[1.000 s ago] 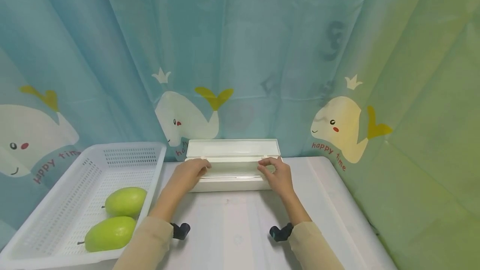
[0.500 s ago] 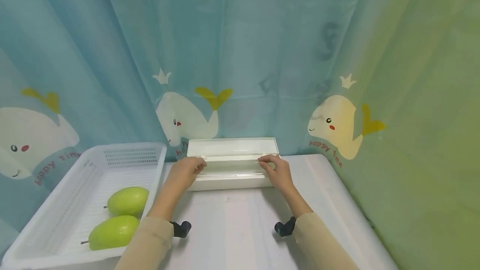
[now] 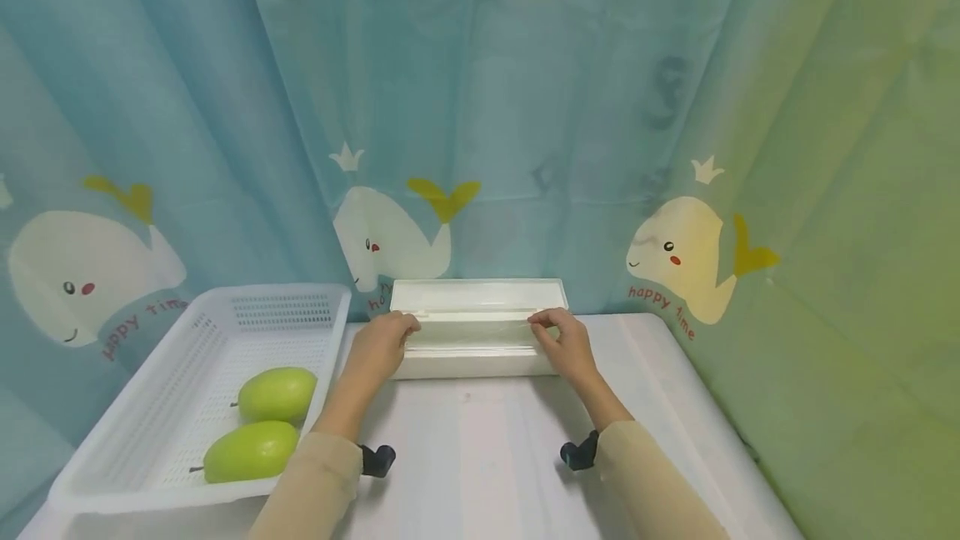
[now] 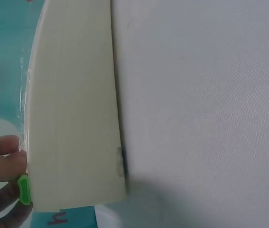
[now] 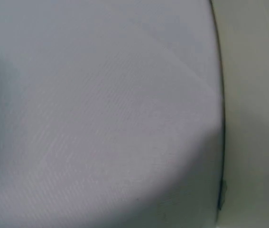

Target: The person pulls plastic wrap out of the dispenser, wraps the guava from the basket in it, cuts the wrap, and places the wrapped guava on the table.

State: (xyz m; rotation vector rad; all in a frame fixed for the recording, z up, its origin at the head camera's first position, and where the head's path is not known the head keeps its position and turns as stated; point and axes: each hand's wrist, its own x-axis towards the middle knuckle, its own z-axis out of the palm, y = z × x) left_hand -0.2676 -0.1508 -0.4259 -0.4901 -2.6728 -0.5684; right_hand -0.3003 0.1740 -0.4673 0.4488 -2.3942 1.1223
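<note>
A long white cling film dispenser box [image 3: 480, 365] lies across the far part of the table, its lid [image 3: 480, 293] raised and leaning back. Clear cling film [image 4: 23, 109] shows as a shiny edge along the box in the left wrist view. My left hand [image 3: 378, 347] pinches the film at the box's left end. Beside those fingers sits a small green plastic piece [image 4: 24, 190] at the box's edge. At the right end, my right hand [image 3: 566, 347] pinches the film between thumb and forefinger. The right wrist view shows the box [image 5: 253, 118] but not the hand.
A white perforated plastic basket [image 3: 78, 461] stands on the left, holding two green mangoes [image 3: 277, 394]. The table [image 3: 480, 473] has a pale striped cover. A blue-green curtain [image 3: 540, 107] with printed whales hangs close behind the box and along the right side.
Both hands have shifted slightly away from me over the box, still pinching at its two ends. The head view has swung a little left. Basket and mangoes have stayed put.
</note>
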